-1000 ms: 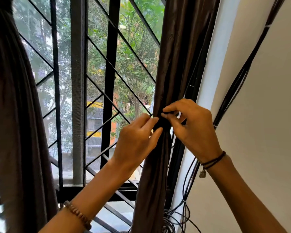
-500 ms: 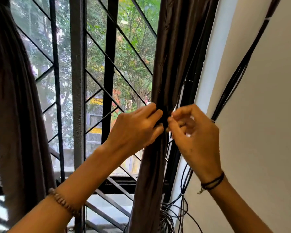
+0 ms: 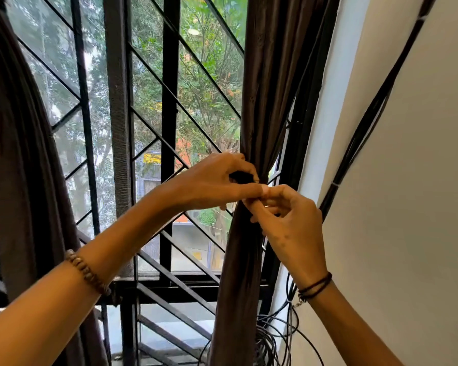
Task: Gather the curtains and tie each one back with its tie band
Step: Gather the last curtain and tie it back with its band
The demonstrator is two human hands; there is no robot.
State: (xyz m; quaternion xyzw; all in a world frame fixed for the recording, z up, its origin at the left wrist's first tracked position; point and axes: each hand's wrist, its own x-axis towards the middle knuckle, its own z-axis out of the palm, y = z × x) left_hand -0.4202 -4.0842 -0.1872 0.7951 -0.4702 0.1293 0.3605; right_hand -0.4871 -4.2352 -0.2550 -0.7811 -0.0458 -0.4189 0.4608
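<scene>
Head view: nearest, two forearms reach up from the lower corners, the left one wearing a beaded bracelet (image 3: 87,272) and the right a black cord bracelet (image 3: 315,287). The left hand (image 3: 212,180) has its fingers curled and pinches a dark tie band (image 3: 242,177) against the gathered right curtain (image 3: 265,88), about halfway up its visible length. Just below, touching the left thumb tip, the right hand (image 3: 288,220) curls its fingers at the front of the same bunched fabric; whether they pinch the band's end or only cloth cannot be told. Loose black cables (image 3: 273,336) hang beside the curtain's lower part, against the white wall (image 3: 407,180). The left curtain (image 3: 13,154) hangs at the frame's left edge. Behind both stands the black window grille (image 3: 169,101), with green trees beyond.
</scene>
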